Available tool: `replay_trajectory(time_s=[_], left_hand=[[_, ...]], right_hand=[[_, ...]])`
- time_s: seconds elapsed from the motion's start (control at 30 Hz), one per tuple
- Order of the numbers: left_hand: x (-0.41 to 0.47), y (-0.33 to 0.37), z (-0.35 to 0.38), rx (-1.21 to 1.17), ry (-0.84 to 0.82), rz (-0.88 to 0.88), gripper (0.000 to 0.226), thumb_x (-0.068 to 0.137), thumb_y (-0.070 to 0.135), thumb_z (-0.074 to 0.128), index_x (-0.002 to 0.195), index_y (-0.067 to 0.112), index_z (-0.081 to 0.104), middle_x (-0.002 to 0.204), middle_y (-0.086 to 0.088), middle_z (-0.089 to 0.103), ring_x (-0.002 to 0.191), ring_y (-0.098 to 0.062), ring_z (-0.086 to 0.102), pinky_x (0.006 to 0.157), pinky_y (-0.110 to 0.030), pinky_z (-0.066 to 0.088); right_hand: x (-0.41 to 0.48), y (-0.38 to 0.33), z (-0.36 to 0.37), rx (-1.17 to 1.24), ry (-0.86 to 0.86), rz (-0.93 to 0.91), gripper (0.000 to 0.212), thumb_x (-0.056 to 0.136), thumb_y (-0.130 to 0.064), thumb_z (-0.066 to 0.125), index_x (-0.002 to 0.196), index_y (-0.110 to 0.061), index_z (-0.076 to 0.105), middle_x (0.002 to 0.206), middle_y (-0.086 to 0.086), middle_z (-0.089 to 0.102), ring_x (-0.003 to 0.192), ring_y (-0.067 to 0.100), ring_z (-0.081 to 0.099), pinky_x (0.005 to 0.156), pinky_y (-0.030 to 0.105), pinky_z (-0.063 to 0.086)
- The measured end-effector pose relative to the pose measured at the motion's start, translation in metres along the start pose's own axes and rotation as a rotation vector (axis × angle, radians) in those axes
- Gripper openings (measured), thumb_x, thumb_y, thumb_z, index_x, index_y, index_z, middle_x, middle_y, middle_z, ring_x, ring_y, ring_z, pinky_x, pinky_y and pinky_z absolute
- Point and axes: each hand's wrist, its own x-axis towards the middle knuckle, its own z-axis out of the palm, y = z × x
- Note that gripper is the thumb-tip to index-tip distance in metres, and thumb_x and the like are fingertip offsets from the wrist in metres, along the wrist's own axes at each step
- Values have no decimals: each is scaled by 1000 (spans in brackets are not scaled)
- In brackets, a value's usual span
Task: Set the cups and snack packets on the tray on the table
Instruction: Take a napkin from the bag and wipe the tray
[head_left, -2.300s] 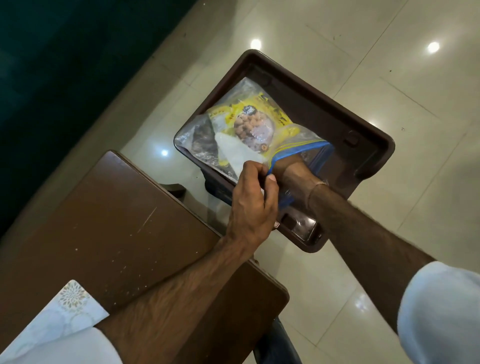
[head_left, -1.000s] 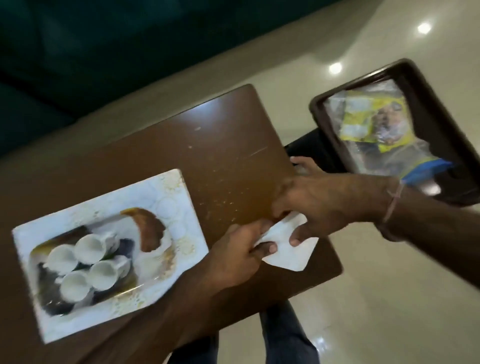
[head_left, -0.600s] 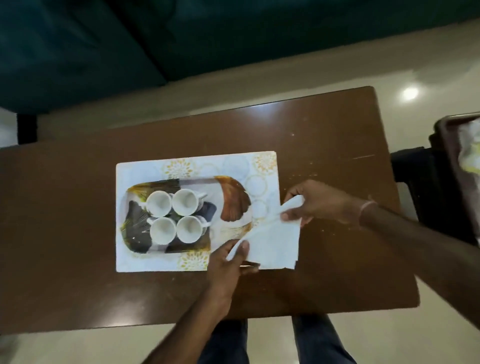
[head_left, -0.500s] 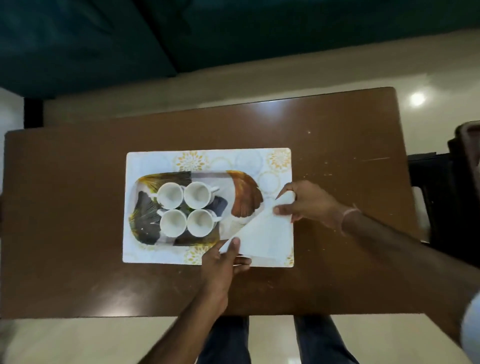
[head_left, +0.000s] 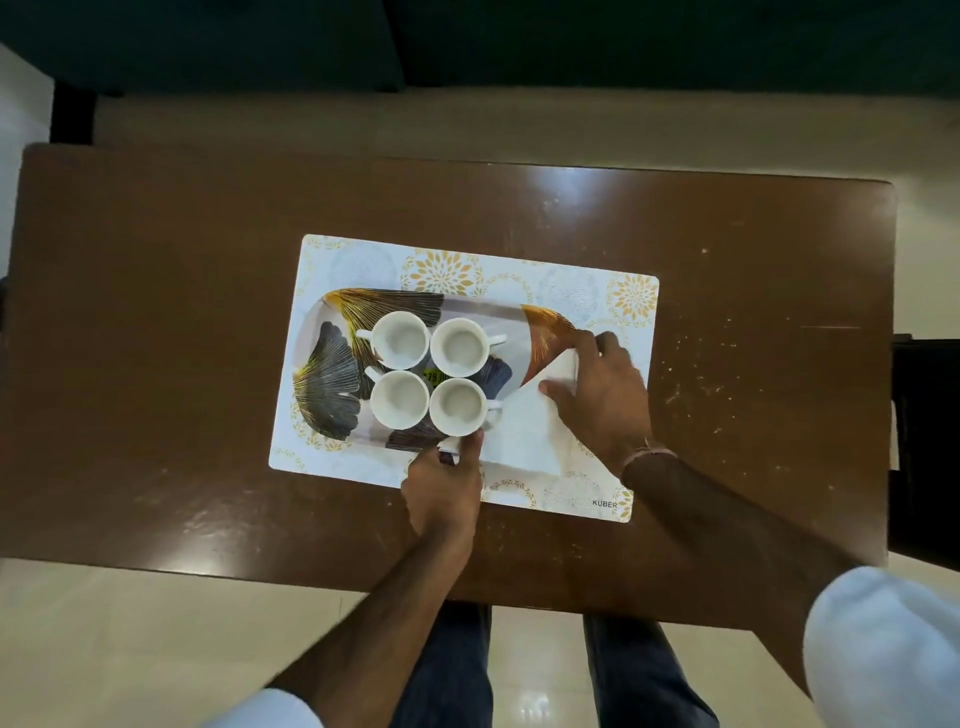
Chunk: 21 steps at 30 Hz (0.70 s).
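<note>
Several white cups (head_left: 427, 375) stand in a tight square on a leaf-patterned tray (head_left: 330, 364), which lies on a white floral placemat (head_left: 613, 306) in the middle of the brown table (head_left: 156, 312). A white paper napkin (head_left: 524, 426) lies over the tray's right end. My left hand (head_left: 447, 483) pinches its near-left corner beside the closest cup. My right hand (head_left: 602, 395) holds its far-right corner, fingers spread over the paper. No snack packets are in view.
A dark stool edge (head_left: 924, 441) shows past the table's right side. A dark green sofa (head_left: 467, 41) runs along the far side. My legs (head_left: 550, 670) are under the near table edge, above a pale tiled floor (head_left: 130, 649).
Both hands drew the white napkin out of the plastic bag on the stool, carried it left over the table and laid it on the tray's right end. The view swung from stool to table.
</note>
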Motion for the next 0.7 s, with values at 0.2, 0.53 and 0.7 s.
replay_trajectory(time_s=[0.2,0.53,0.7], left_hand=[[-30,-2,-17,104,10,235,33,84,54,66,73,26,54,69,13,60,69,-11,61,54,-23,37],[-38,-10,-6,498,-293,582,61,100,43,42,155,41,18,162,26,-5,120,-10,59,87,-32,55],[-42,11,-4,289,-189,692,41,96,32,52,136,27,54,150,9,48,122,-14,58,92,-26,52]], right_hand=[[-33,5,14,-248,120,-346,58,87,-51,55,135,-21,45,148,9,40,135,33,37,106,54,26],[-49,27,35,-422,-137,-528,63,102,-47,27,158,-19,18,168,4,9,155,23,2,119,61,9],[-40,27,18,-339,-81,-471,60,103,-49,24,157,-23,22,168,3,9,155,22,2,120,59,3]])
